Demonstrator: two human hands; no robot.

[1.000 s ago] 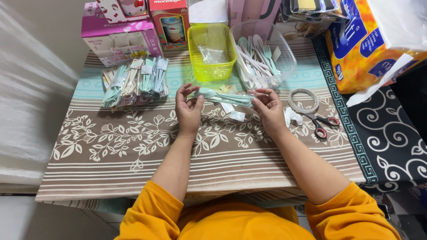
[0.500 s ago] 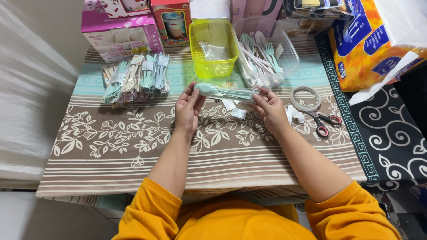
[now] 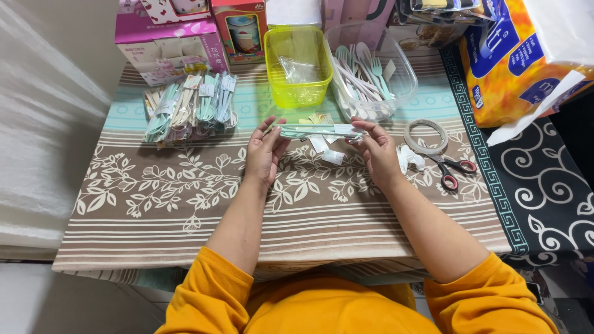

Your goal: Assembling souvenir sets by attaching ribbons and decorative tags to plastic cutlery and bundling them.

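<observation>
A clear plastic sleeve (image 3: pixel 318 130) with pale green cutlery inside is held up just above the table, between the two hands. The left hand (image 3: pixel 265 153) pinches its left end with thumb and fingertips nearly closed, the other fingers loosely spread. The right hand (image 3: pixel 378 151) grips the right end the same way, fingertips tight on the plastic, where a white label shows. The sleeve is long, thin and flat, glossy and see-through, with mint-coloured pieces lying lengthwise in it. Its long axis runs left to right across the view, nearly level.

Under it on the floral tablecloth (image 3: pixel 185 198) lie a few small white paper slips (image 3: pixel 328 151). Just beyond stands a yellow-green plastic tub (image 3: pixel 297 65) and, beside it to the right, a clear tub (image 3: pixel 396 59) full of loose forks and spoons. To the far left lies a heap of finished packs (image 3: pixel 189 108). Right of the right hand sit a roll of tape (image 3: pixel 426 136) and red-handled scissors (image 3: pixel 451 170).
</observation>
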